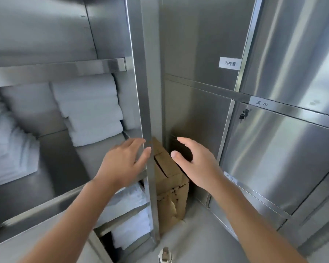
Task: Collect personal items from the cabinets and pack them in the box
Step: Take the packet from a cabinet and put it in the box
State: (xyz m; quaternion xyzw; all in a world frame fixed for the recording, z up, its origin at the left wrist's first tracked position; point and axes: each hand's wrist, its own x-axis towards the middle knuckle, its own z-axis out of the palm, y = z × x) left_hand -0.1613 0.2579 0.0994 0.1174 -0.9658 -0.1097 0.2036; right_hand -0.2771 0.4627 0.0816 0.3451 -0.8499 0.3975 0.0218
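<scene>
The left hand (122, 162) and right hand (196, 164) hover with fingers spread, gripping nothing, above the tall brown cardboard box (169, 185) on the floor beside the open stainless-steel cabinet (144, 82) of folded white towels (91, 109)

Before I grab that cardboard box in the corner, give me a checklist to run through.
1. Left hand free: ok, open and empty.
2. Right hand free: ok, open and empty.
3. Box upright: ok, standing in the corner.
4. Box sides sound: not ok, torn low on the front.
5. Box top open: cannot tell.
6. Towels reachable: ok, stacked on the open shelf.
</scene>
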